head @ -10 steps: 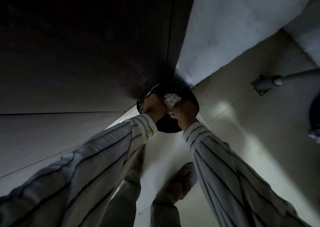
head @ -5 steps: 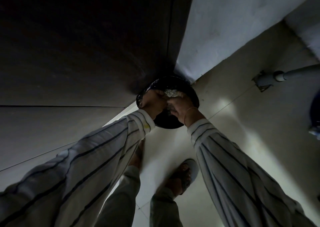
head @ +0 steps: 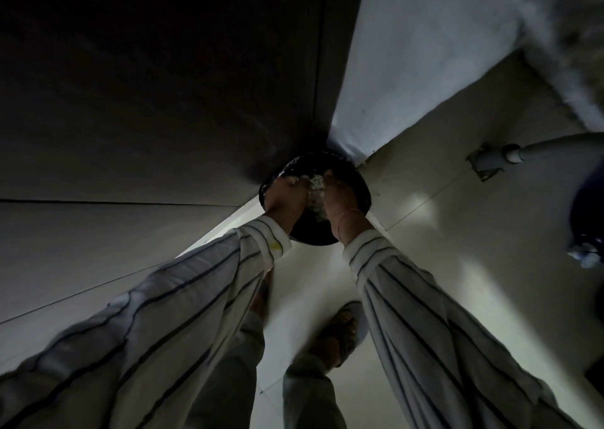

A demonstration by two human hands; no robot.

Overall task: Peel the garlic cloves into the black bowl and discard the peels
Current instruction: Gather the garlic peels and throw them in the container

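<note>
A round black container [head: 359, 184] with a glossy rim stands on the floor in the corner, straight below me; I cannot tell whether it is a bowl or a lined bin. Over its opening my left hand [head: 283, 197] and my right hand [head: 340, 200] are close together, fingers curled inward. Between them they hold a whitish clump of garlic peels [head: 315, 194]. The dim light and my hands hide the inside of the container. No garlic cloves are visible.
A dark cabinet front [head: 157, 101] rises on the left and a pale wall [head: 425, 52] on the right. A grey pipe with a bracket [head: 490, 162] lies on the tiled floor, with a dark blue object [head: 588, 206] at the right edge. My sandalled foot [head: 343, 330] stands below the container.
My right hand has moved in against my left hand over the container. The white peel clump, earlier showing on top, now sits squeezed between both hands.
</note>
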